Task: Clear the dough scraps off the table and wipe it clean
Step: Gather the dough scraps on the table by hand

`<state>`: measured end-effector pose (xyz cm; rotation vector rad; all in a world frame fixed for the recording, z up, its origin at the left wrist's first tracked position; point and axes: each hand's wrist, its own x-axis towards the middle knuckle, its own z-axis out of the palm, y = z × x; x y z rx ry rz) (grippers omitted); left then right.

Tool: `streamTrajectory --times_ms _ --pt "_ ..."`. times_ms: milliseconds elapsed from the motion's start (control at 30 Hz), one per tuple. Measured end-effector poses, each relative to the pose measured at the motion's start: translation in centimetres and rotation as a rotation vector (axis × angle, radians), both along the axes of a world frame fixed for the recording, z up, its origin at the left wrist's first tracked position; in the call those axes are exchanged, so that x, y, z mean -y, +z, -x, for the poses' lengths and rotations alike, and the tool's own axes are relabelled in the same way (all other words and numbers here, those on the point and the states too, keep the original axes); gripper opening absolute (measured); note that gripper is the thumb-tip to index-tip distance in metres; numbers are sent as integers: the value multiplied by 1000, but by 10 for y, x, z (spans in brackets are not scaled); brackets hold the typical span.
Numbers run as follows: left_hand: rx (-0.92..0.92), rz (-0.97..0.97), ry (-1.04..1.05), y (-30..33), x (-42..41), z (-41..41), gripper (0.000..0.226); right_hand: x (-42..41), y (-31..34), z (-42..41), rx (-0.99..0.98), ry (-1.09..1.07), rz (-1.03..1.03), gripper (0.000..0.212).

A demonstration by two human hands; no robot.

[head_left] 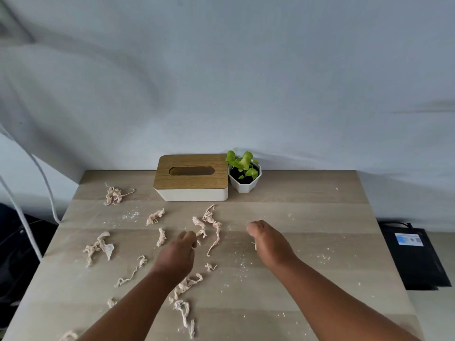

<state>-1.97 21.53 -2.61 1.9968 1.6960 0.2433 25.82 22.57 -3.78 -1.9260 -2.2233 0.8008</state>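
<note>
Several pale, stringy dough scraps lie over the left and middle of the wooden table (320, 267), among them a long strip (216, 232), a clump (101, 247) at the left and another clump (113, 195) at the far left. Flour specks (242, 264) dust the surface. My left hand (178, 252) is at mid-table with its fingers curled, pinching the end of a small scrap (200, 233). My right hand (268, 239) is to the right of it, fingers curled under; a bit of dough (254, 245) sticks out beneath the palm.
A white tissue box with a wooden lid (190, 178) stands at the table's back edge, with a small potted plant (245, 173) right beside it. A black device (416, 257) lies off the table's right side. White cables (37, 173) hang at the left.
</note>
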Motion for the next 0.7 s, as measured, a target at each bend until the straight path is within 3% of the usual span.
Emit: streamTrajectory --times_ms 100,167,267,567,700 --pt "-17 -9 20 2 -3 14 22 4 -1 12 -58 -17 -53 4" --pt "-24 11 13 2 -3 21 30 7 -2 21 -12 -9 -149 24" --pt "-53 53 -6 1 -4 31 41 12 0 33 23 -12 -216 36" --pt "-48 9 -70 -8 -11 37 27 11 -4 56 10 -50 -180 23" --pt "-61 -10 -74 -13 -23 32 29 5 -12 64 10 -48 -111 39"
